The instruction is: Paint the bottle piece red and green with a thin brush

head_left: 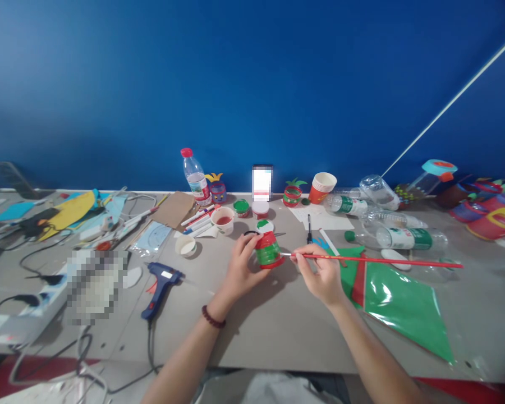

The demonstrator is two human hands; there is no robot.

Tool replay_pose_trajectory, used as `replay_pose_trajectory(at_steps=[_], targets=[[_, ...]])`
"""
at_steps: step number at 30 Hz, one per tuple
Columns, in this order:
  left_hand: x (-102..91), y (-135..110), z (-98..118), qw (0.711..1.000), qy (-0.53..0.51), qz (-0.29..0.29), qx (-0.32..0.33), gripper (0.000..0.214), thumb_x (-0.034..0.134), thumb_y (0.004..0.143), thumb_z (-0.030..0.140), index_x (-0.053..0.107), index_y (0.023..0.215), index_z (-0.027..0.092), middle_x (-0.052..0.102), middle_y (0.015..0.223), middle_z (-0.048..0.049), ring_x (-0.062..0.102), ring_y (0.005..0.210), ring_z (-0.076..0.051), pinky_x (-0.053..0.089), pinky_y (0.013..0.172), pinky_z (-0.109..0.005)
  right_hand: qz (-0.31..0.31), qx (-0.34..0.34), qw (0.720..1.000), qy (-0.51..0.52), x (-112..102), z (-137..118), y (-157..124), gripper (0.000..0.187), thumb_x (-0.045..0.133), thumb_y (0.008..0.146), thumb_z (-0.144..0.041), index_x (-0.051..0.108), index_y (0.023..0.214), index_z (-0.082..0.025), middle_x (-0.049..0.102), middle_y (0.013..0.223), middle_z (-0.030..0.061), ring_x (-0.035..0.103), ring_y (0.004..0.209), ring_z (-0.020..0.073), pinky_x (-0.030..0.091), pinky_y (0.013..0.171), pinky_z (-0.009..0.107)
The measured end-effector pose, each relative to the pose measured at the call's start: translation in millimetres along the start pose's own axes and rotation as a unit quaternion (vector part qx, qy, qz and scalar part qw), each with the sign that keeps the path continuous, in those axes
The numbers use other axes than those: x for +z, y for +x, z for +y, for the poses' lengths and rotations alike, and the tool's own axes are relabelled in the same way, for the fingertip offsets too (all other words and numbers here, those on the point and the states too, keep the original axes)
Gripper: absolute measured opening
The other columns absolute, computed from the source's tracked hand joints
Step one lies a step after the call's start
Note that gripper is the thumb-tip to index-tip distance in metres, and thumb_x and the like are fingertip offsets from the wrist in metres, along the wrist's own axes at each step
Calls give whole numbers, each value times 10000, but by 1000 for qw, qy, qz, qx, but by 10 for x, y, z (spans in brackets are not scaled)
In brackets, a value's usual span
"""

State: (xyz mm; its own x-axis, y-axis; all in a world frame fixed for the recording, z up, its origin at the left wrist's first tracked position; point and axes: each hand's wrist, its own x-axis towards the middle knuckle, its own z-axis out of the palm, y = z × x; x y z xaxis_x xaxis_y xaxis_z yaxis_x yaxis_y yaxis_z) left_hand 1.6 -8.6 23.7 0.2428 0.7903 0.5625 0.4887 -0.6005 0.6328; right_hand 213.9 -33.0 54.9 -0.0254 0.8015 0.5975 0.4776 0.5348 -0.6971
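My left hand [240, 268] is wrapped round a small painted cup [268, 249], red and green, held tilted above the grey table [252, 331]. My right hand [320, 275] pinches a long red paintbrush [374, 260]. Its bristle tip touches the right side of the cup and its handle points off to the right. A white cup of red paint [223, 219] stands just behind my left hand, with a green paint pot [241, 207] and a red paint pot [260, 209] further back.
A blue glue gun [160, 282] lies at the left with its cord. Green and red plastic sheets [398, 303] lie at the right. Empty plastic bottles [398, 238], stacked paper cups [322, 188], markers [198, 220] and a water bottle [196, 177] line the back by the blue wall.
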Motion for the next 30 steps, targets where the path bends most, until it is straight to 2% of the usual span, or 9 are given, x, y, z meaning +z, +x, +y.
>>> replay_pose_trajectory(at_steps=[7, 11, 15, 18, 24, 30], targets=[[-12, 3, -15, 1000, -23, 10, 2, 720, 758, 779, 257, 420, 1413, 283, 482, 1353, -106, 489, 1277, -283, 448, 1077, -469, 33, 13, 999, -25, -64, 38, 55, 129, 566, 924, -238, 634, 816, -216, 700, 753, 35, 693, 689, 181, 569, 663, 294], [-11, 6, -14, 999, -32, 10, 4, 720, 759, 778, 258, 419, 1412, 279, 480, 1353, -105, 494, 1264, -271, 451, 1072, -459, 45, 62, 994, 75, -58, 43, 26, 123, 581, 933, -268, 641, 843, -208, 688, 731, 30, 697, 661, 175, 573, 618, 282], [4, 5, -23, 999, -29, 18, 16, 714, 750, 790, 266, 411, 1418, 273, 478, 1360, -112, 481, 1285, -279, 447, 1078, -469, -3, 73, 988, 140, -7, 9, -16, 125, 575, 944, -276, 641, 875, -196, 693, 757, 39, 707, 670, 178, 586, 629, 295], [9, 2, -24, 999, -20, 25, 14, 705, 747, 793, 270, 416, 1416, 273, 485, 1356, -112, 492, 1276, -279, 453, 1072, -471, -17, 57, 993, 105, 8, 5, -18, 124, 569, 945, -264, 641, 869, -196, 698, 770, 41, 705, 688, 177, 586, 649, 297], [6, -8, -26, 1000, -8, 29, 10, 708, 750, 783, 278, 427, 1412, 275, 493, 1348, -112, 497, 1276, -294, 452, 1072, -490, 14, 42, 999, 22, -33, 49, 24, 148, 562, 936, -272, 635, 826, -205, 696, 753, 38, 702, 672, 176, 589, 638, 291], [-15, -7, -29, 999, -25, 22, -1, 717, 753, 779, 267, 423, 1416, 284, 480, 1349, -108, 503, 1266, -287, 462, 1062, -482, 43, 67, 996, 40, -61, 65, 41, 159, 590, 925, -317, 644, 821, -210, 704, 735, 41, 707, 656, 185, 593, 613, 293]])
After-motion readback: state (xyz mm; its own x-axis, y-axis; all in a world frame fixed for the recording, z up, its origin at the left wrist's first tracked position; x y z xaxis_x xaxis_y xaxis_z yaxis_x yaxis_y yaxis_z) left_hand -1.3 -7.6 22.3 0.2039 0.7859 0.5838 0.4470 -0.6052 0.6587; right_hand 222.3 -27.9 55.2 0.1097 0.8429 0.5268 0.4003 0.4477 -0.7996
